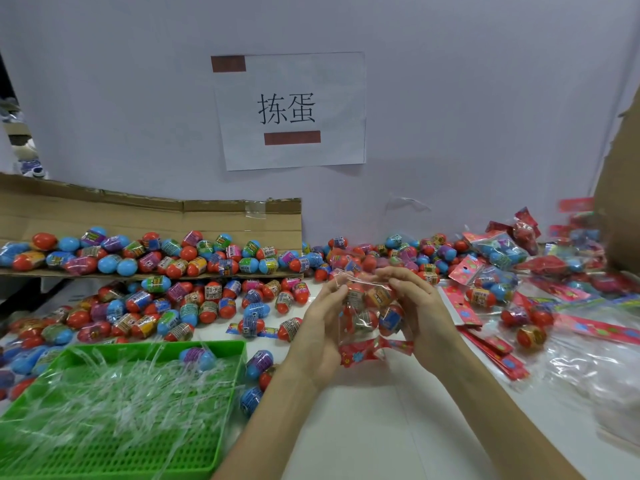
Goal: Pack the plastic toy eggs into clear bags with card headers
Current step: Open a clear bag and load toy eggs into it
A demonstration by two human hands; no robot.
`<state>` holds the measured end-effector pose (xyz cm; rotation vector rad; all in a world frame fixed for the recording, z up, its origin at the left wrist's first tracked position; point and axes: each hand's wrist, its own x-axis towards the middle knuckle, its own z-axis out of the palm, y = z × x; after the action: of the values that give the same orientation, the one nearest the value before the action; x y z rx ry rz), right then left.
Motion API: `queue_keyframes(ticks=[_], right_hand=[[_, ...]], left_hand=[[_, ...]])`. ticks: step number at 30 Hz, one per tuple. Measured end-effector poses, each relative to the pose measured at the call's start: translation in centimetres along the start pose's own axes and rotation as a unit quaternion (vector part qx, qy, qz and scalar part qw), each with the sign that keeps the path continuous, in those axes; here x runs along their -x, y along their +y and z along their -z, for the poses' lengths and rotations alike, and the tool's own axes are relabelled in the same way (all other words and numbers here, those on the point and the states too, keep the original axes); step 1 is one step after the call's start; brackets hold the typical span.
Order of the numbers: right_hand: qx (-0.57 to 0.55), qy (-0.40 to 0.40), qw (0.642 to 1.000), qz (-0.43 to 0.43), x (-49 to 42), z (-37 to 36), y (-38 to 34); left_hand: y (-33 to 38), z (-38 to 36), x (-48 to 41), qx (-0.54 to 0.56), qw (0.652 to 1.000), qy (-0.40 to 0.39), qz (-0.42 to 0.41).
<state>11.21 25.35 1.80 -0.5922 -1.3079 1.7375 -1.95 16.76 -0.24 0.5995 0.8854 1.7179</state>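
Pinching the far edge of a clear bag [370,306] between them, the left hand [323,327] and the right hand [420,313] hold it over the white tabletop [363,427], fingers curled on the plastic from either side. Several toy eggs [363,320] sit inside the bag, red and blue with printed bands. Its red flowered card header [360,353] points back toward the person, down by the heels of the palms.

Beyond the hands a great spill of loose eggs [194,306] covers the tabletop, and more of them lie on a flattened cardboard sheet [149,216] to the left. A green slotted tray [138,445] stands at the near left, heaped with clear plastic strips [121,386], and a blue-and-purple egg [199,356] rests at its far edge. To the right lie filled bags [495,282] and a stack of flat red headers [491,351]. A paper sign [291,109] with two printed characters is taped to the wall behind.
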Motion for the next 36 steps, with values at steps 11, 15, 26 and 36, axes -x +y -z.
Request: queue_keyframes(ticks=[11, 15, 26, 36], right_hand=[[0.071, -0.032, 0.997, -0.031, 0.0, -0.2, 0.5], [0.022, -0.051, 0.997, -0.046, 0.2, -0.1, 0.4], [-0.11, -0.066, 0.987, -0.095, 0.9, -0.4, -0.3], [-0.128, -0.083, 0.984, -0.097, 0.8, 0.0, -0.2]], left_hand=[[-0.3, 0.1, -0.3, 0.009, 0.998, 0.053, -0.018], [-0.4, 0.2, -0.3, 0.038, 0.998, 0.046, -0.012], [-0.7, -0.3, 0.0, 0.063, 0.998, 0.019, -0.008], [-0.4, 0.3, 0.0, 0.12, 0.992, -0.049, -0.002]])
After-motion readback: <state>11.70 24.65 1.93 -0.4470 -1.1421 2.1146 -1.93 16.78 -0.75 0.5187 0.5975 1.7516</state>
